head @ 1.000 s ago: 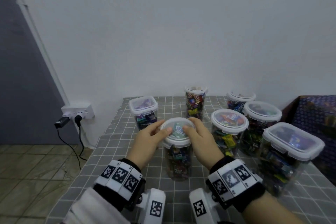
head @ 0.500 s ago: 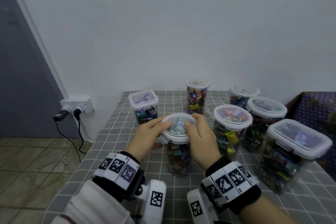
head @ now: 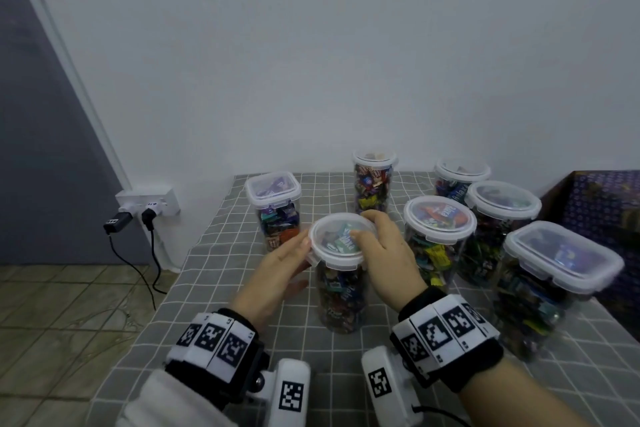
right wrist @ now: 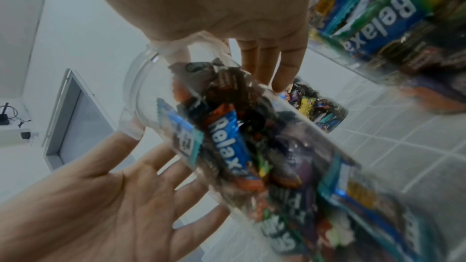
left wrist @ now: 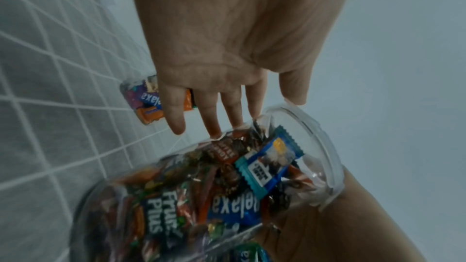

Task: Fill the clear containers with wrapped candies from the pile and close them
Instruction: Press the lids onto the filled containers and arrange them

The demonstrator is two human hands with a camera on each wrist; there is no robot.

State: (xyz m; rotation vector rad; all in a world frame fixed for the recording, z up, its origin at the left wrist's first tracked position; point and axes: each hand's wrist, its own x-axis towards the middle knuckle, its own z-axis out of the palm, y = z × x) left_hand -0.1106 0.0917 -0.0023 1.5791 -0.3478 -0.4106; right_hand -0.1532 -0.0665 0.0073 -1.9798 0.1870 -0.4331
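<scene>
A tall round clear container [head: 341, 295], full of wrapped candies, stands on the checked tablecloth with its white-rimmed lid [head: 341, 243] on. My right hand [head: 384, 250] wraps the lid's right side, with the thumb on top and the index finger over the far rim. My left hand [head: 277, 270] lies flat against the container's left side, fingers straight, fingertips at the lid's rim. The left wrist view shows straight fingers [left wrist: 214, 115] beside the container [left wrist: 227, 186]. In the right wrist view my right hand [right wrist: 214, 7] is over the lid and the left palm [right wrist: 100, 206] is spread.
Several lidded, candy-filled containers stand around: a square one [head: 273, 204] behind left, a tall one [head: 374, 184] behind, round ones [head: 439, 236] and a large rectangular one [head: 561, 274] right. A purple box [head: 606, 204] sits far right. The table edge [head: 194, 253] drops off left.
My left thumb has come off the lid's top, and the left hand now lies flat against the container's side. The right hand stays on the lid.
</scene>
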